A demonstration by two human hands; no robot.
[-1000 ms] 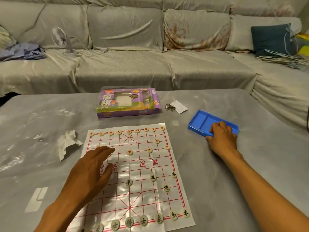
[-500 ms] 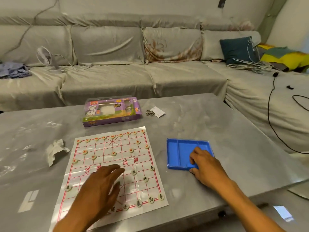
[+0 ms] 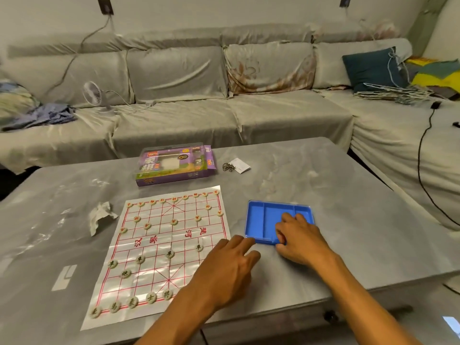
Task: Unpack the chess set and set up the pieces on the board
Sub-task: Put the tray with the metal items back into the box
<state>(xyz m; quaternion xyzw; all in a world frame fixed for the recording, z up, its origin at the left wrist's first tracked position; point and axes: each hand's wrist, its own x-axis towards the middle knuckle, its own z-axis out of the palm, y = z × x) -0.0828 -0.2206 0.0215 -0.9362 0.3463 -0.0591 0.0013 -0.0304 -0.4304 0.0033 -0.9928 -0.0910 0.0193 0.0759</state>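
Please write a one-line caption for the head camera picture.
Right hand grips empty blue plastic tray beside paper chess board; left hand reaches toward it.

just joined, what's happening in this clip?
A person is setting up a Chinese chess set on a grey table. The paper board lies flat with round pieces already placed along its far and near sides. The right hand grips the near edge of the blue tray, whose visible compartments look empty. The left hand reaches toward the tray over the board's right edge, fingers relaxed, holding nothing. The purple box sits beyond the board.
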